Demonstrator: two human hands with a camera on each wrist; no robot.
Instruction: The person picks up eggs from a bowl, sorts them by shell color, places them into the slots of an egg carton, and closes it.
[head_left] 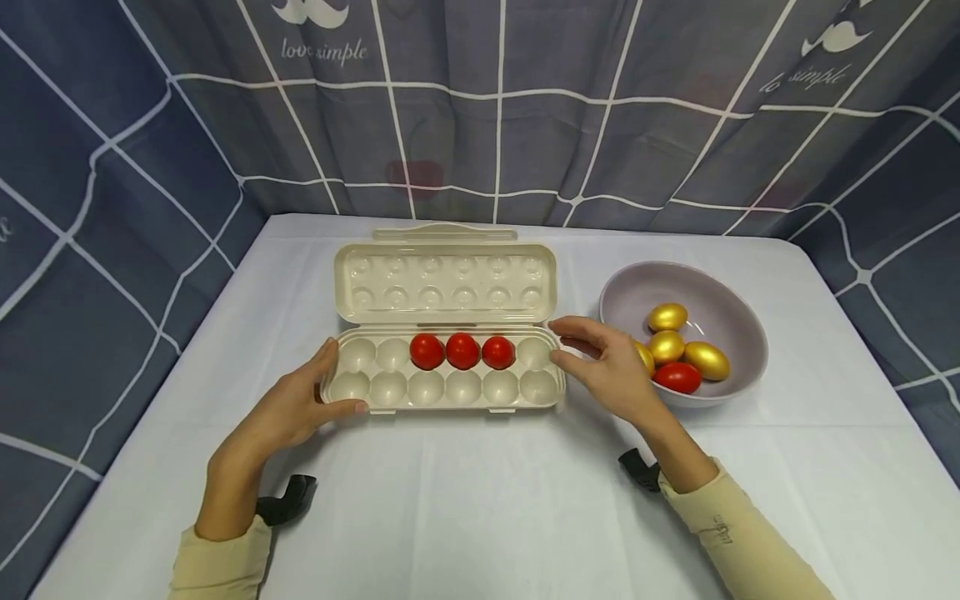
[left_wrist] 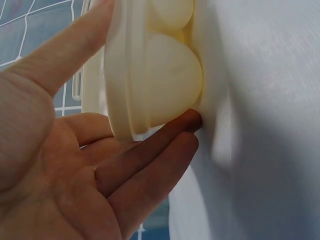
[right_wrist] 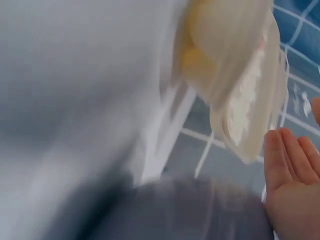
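Observation:
A cream plastic egg box (head_left: 450,410) lies with its lid (head_left: 446,287) folded back. Three red eggs (head_left: 462,352) sit side by side in the back row, in the third to fifth cups from the left. My left hand (head_left: 288,404) holds the box's left end, thumb at the front rim; the left wrist view shows the fingers (left_wrist: 150,155) around the end wall (left_wrist: 120,75). By the right end is my right hand (head_left: 611,371), holding nothing, fingers extended. In the right wrist view those fingers (right_wrist: 280,160) appear apart from the blurred box (right_wrist: 230,50).
A greyish-purple bowl (head_left: 738,333) stands right of the egg box, close behind my right hand. Inside lie several golden eggs (head_left: 707,360) and one red egg (head_left: 678,377). White cloth (head_left: 465,517) covers the table, with grey checked curtains (head_left: 555,142) around it.

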